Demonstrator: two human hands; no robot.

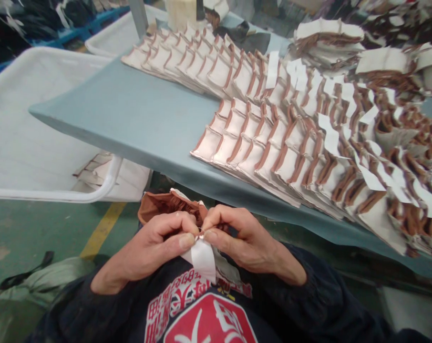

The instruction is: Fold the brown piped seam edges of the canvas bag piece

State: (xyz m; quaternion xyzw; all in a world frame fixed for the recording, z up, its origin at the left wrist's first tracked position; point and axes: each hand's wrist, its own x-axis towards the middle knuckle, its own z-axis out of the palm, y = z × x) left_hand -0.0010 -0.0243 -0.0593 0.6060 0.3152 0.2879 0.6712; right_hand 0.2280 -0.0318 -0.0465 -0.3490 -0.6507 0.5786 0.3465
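Note:
Close to my body I hold a sewn piece of brown and off-white fabric, its gathered brown side facing away from me. My left hand pinches its edge between thumb and forefinger. Right beside it, my right hand pinches the same edge, the fingertips nearly meeting. From under the thumbs hangs a white paper strip. Whether a thread or a small tool sits between the fingertips is too small to make out.
Rows of stacked brown and off-white fabric pieces cover much of the blue-grey table, many with white strips on them. At the left stands a white plastic bin. A pale green bag lies on the floor beside a yellow line.

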